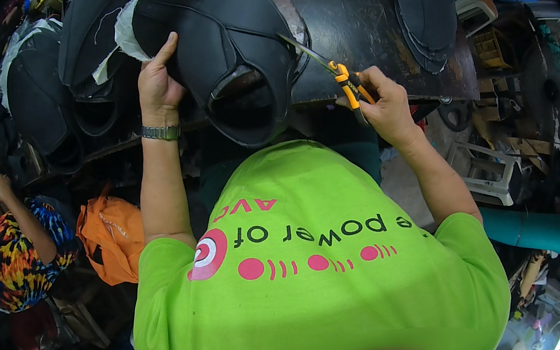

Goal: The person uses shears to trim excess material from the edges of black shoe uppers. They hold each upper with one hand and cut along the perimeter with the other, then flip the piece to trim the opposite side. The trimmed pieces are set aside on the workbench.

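Note:
My left hand (158,85) lies on a black shaped leather-like piece (226,48), its thumb up, pressing the left side of the piece to the dark worktable (353,33). A metal watch sits on that wrist. My right hand (387,106) is closed around orange-handled scissors (345,79). The scissors' blades (303,50) reach up and left to the right edge of the black piece. A white lining shows along the piece's upper left rim.
More black cut pieces (39,92) are stacked at the left, and another stack (427,10) lies at the table's right. A person in a patterned top (14,256) sits at lower left beside an orange bag (113,237). White plastic stools (489,170) and a teal roll (532,231) stand right.

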{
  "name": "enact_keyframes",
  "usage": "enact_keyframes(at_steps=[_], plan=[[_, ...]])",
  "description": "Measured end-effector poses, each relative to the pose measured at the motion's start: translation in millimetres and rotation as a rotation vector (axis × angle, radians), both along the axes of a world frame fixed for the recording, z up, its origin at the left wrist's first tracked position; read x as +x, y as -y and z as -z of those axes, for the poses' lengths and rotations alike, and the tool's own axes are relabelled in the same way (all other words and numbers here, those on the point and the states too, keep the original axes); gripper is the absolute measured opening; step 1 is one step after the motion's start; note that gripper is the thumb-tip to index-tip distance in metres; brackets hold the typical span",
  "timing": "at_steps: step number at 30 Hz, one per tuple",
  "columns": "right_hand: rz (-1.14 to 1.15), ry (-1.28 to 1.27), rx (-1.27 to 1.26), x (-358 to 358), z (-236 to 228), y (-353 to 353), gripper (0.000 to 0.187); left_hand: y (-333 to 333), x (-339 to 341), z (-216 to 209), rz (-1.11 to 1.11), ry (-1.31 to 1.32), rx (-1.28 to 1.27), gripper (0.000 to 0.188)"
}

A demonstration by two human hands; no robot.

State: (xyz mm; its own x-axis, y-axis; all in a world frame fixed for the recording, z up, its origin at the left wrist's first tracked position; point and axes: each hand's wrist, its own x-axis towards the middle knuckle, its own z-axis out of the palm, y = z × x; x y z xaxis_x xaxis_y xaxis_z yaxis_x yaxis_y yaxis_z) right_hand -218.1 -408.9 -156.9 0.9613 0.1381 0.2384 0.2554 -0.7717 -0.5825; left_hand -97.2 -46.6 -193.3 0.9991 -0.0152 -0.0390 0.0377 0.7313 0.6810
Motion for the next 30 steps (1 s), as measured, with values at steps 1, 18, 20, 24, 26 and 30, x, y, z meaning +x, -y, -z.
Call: enact_keyframes(at_steps=[1, 18, 20, 24, 26, 30], plan=[[-0.018, -0.091, 0.085, -1.1, 0.8, -0.9, 0.031, -0.2, 0.6, 1.0, -0.009, -0.028, 0.030, 0.023], [0.051, -0.338, 0.384, -3.9, 15.7, 2.1, 0.039, 1.0, 1.2, 4.5, -0.013, 0.001, 0.021, 0.029], [0.043, -0.467, 0.605, -10.8, 18.8, -4.4, 0.038, -0.1, 1.1, 4.7, -0.026, -0.014, 0.025, 0.029], [-0.034, -0.359, 0.498, -30.0, 24.7, -22.9, 0.052, -0.8, 1.9, 4.8, -0.006, -0.038, -0.040, 0.029], [0.027, -0.360, 0.435, -35.1, 27.1, -29.5, 0.056, -0.1, 2.4, 5.1, -0.022, -0.063, -0.038, 0.030], [0.075, -0.375, 0.525, -32.2, 33.4, -42.6, 0.050, 0.7, 3.0, 5.1, -0.050, -0.079, -0.070, 0.030]])
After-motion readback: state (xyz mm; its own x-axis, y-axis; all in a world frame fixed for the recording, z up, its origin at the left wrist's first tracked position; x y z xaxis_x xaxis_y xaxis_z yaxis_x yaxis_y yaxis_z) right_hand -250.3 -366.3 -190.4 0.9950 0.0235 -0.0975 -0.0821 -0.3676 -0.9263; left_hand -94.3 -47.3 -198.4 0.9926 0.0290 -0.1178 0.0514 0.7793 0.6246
